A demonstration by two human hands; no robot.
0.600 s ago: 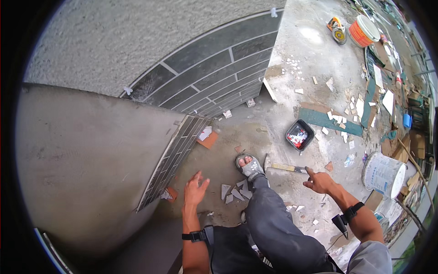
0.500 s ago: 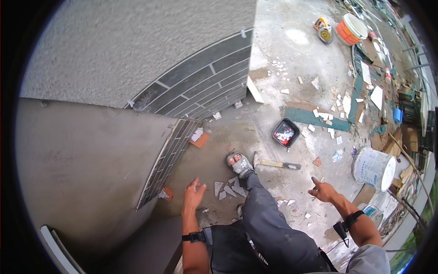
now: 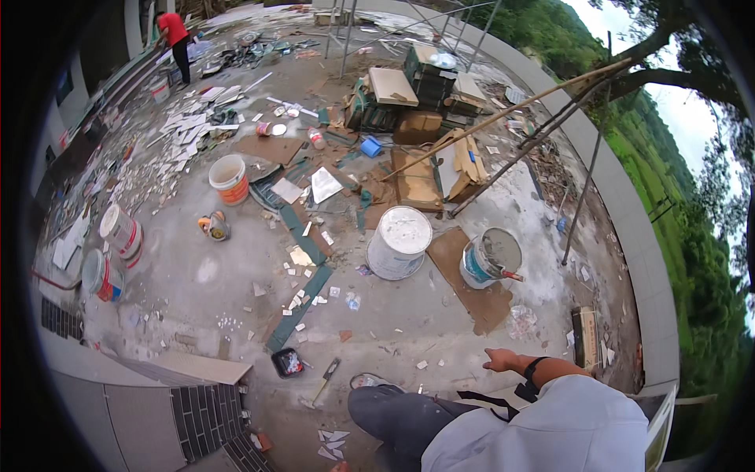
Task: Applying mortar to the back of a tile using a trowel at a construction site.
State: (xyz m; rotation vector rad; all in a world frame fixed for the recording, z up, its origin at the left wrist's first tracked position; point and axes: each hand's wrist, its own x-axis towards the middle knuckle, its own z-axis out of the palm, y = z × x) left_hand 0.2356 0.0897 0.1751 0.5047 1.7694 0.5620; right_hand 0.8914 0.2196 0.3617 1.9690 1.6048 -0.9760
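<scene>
My right hand hangs over the concrete floor at lower right, fingers partly stretched out, holding nothing. It is nearest to a bucket of grey mortar on a brown board, with a red-handled tool at its rim. Only a sliver of skin, apparently my left hand, shows at the lower edge; its fingers are hidden. In front of my foot lies a hammer, beside a black plastic tray with small white and red pieces. Broken tile pieces lie near my leg.
A white lidded bucket stands ahead, an orange-and-white bucket and an angle grinder farther left. Wooden poles slant across the right. Dark brick-pattern tiling covers the near-left wall. A person in red works far off.
The view has swung up and to the right, showing the wider yard, stacked boxes and greenery. My left hand has almost left the picture; my right hand remains without anything in it.
</scene>
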